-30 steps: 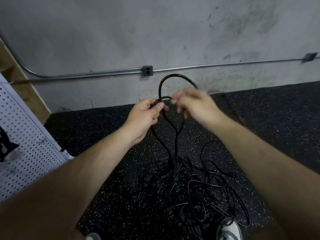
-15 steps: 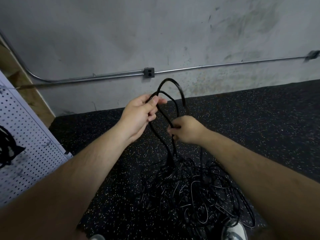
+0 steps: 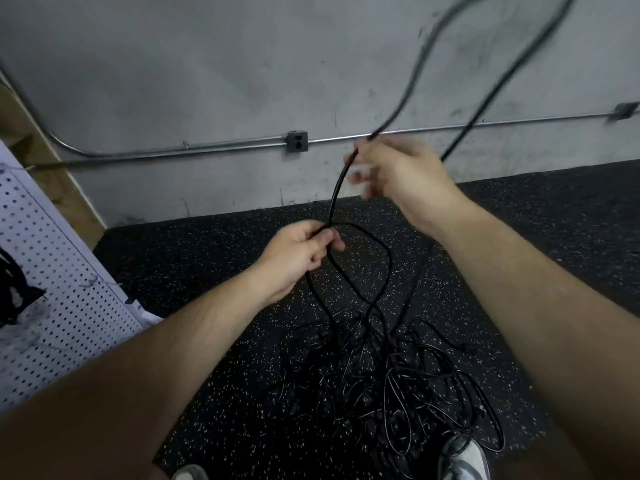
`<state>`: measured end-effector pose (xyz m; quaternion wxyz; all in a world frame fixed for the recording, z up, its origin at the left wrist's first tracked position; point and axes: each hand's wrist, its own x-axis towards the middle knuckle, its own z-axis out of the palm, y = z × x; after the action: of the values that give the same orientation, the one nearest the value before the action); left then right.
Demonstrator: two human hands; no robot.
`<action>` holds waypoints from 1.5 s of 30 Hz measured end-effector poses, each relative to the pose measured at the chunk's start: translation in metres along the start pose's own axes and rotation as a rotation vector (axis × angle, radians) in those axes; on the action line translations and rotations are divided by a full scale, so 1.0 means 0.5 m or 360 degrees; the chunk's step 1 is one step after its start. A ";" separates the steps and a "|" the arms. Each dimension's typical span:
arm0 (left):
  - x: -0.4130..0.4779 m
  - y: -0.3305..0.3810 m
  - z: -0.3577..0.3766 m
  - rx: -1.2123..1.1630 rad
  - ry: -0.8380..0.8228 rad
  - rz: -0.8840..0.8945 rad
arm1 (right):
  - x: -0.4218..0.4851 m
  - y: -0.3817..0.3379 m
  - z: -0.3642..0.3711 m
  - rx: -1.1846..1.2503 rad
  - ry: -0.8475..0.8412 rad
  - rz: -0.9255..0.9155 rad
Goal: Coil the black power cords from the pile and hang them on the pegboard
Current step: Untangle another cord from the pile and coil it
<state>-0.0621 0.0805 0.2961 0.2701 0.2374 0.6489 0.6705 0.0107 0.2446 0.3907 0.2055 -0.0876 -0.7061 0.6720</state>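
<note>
A black power cord [image 3: 336,188] runs between both hands. My left hand [image 3: 299,252] grips it with loops hanging below the fist. My right hand [image 3: 398,174], blurred and raised above the left, holds the cord higher up. From there a long loop [image 3: 491,67] swings up past the top of the frame and comes back down behind the hand. The tangled pile of black cords [image 3: 391,386] lies on the speckled floor below. The white pegboard [image 3: 45,285] leans at the left with a dark cord bundle [image 3: 14,289] hanging on it.
A grey concrete wall with a metal conduit [image 3: 173,150] and an outlet box [image 3: 297,142] stands behind. Wooden framing [image 3: 45,168] sits beside the pegboard. My shoes [image 3: 464,459] stand at the bottom edge next to the pile.
My right hand has swung up from below the left hand, throwing a long loop of cord high. The left hand has dropped lower and keeps its hold.
</note>
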 end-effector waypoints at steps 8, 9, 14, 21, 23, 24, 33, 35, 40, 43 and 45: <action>0.021 0.050 -0.014 -0.0170 0.0190 0.0167 | -0.051 0.127 -0.010 -0.0940 -0.0340 0.0254; 0.022 0.054 -0.012 -0.0212 0.0186 0.0172 | -0.055 0.139 -0.003 -0.1073 -0.0472 0.0278; 0.020 0.056 -0.016 -0.0255 0.0211 0.0220 | -0.051 0.171 0.013 -0.1368 -0.0614 0.0201; -0.002 0.001 -0.009 -0.0046 0.0110 0.0091 | -0.020 0.008 0.041 -0.0523 -0.0105 -0.0230; -0.011 -0.019 0.020 0.0073 -0.0014 0.0080 | -0.015 -0.031 0.052 -0.0276 -0.0038 -0.0305; -0.012 -0.024 0.032 0.0110 -0.0050 0.0087 | -0.014 -0.042 0.055 -0.0213 -0.0023 -0.0331; 0.012 -0.018 0.057 0.0049 0.0213 0.0051 | -0.036 0.005 0.013 -0.0399 0.0012 -0.0037; 0.018 0.001 0.053 -0.0090 0.0274 0.0071 | -0.047 0.053 -0.006 -0.0951 -0.0202 0.0227; 0.024 0.047 0.027 -0.0397 0.0291 0.0180 | -0.065 0.175 0.015 -0.1335 -0.0665 0.0518; 0.024 0.058 0.001 -0.0427 0.0275 0.0206 | -0.055 0.160 0.028 -0.1319 -0.0514 0.0414; 0.020 0.048 -0.016 -0.0309 0.0269 0.0179 | -0.046 0.118 0.035 -0.1219 -0.0359 0.0253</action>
<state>-0.0759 0.0811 0.3195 0.1982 0.1888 0.5872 0.7618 0.0153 0.2245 0.3283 0.0266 -0.1377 -0.9145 0.3794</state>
